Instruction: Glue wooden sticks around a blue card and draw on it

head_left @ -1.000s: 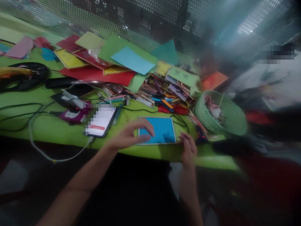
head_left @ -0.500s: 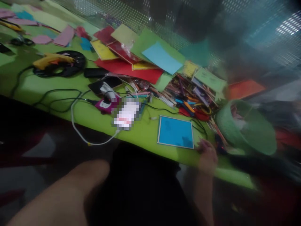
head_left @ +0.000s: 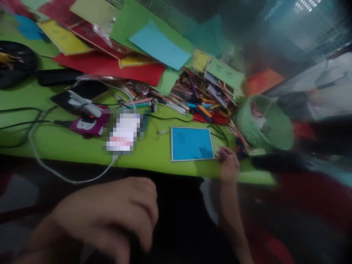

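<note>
My left hand (head_left: 118, 209) hangs large in the foreground, over the dark lap and below the table edge. Its fingers bend downward, the thumb lies apart, and nothing shows in its grasp. At the table's front, my right hand (head_left: 229, 161) is beside the right edge of a blue rectangular panel (head_left: 191, 145) with a thin pale border. Those fingers are closed together, with a slim pinkish thing seeming to stick out; blur hides what it is. The panel lies flat, with darker patches on its surface.
Left of the panel are a pixelated phone (head_left: 125, 132) on a white cable and a purple power block (head_left: 92, 123). Behind lie coloured sheets (head_left: 162, 44), a heap of pens and sticks (head_left: 192, 88), and scissors (head_left: 227, 110). A green basket (head_left: 280, 128) stands at right.
My left hand has come up into view over the lap, where only a bare limb showed before. The view has shifted right; my right hand stays beside the blue panel.
</note>
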Demonstrator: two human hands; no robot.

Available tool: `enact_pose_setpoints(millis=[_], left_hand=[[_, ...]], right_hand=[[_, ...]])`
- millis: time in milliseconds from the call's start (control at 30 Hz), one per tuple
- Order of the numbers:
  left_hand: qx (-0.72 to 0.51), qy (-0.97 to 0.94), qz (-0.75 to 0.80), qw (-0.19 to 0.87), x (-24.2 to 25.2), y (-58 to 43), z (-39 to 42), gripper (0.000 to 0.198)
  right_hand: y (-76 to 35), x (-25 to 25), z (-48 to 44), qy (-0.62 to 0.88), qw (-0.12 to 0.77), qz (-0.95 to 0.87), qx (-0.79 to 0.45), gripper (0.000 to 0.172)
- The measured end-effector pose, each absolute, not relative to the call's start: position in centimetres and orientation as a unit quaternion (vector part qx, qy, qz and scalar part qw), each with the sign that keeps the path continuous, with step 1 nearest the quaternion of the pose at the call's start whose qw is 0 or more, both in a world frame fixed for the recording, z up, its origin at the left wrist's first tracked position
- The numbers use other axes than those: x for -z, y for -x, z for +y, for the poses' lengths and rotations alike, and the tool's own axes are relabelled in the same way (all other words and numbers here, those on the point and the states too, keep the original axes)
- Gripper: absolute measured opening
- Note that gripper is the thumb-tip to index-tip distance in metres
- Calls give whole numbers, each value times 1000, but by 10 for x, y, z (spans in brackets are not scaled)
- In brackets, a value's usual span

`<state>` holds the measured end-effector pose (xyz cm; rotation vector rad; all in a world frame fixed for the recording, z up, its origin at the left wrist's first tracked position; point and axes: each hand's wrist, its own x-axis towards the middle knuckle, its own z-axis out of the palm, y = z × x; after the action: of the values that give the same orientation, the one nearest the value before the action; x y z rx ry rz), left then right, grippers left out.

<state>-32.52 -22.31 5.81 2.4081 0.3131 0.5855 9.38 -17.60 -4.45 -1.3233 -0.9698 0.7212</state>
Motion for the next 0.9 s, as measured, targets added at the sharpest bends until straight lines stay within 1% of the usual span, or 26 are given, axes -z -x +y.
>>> enact_pose_setpoints(millis=[33, 67, 100, 133, 200, 233, 300, 433, 600, 800, 900], left_hand=[[-204, -882, 117, 408, -53, 314, -203, 32], [-222, -849, 169, 449, -46, 304, -188, 32], [-246, -833, 206, 450, -37, 295, -177, 28], [-278, -830, 245, 417, -27, 288, -171, 25], [-298, -839, 329, 314, -5, 279, -166, 21], [-302, -843, 346, 281, 5, 276, -165, 23], [-291, -853, 355, 248, 22, 271, -164, 26], [-267, -883, 324, 212, 38, 255, -159, 33], [-243, -915, 272, 172, 47, 229, -158, 39], [-224, -923, 258, 177, 53, 222, -157, 41], [-224, -922, 262, 176, 51, 223, -156, 41]], right_hand=[[-93, 43, -176, 576, 627, -420, -316, 35], [-93, 42, -175, 577, 627, -417, -317, 35], [-92, 40, -175, 582, 623, -415, -318, 35], [-91, 37, -174, 588, 616, -415, -319, 35], [-90, 31, -171, 601, 600, -420, -320, 37], [-89, 26, -169, 603, 593, -425, -322, 37], [-85, 17, -161, 596, 587, -440, -327, 37], [-73, 4, -138, 578, 560, -475, -355, 36], [-56, 0, -109, 563, 516, -514, -390, 35], [-50, 2, -92, 546, 469, -534, -443, 27], [-51, 7, -91, 563, 448, -535, -443, 27]])
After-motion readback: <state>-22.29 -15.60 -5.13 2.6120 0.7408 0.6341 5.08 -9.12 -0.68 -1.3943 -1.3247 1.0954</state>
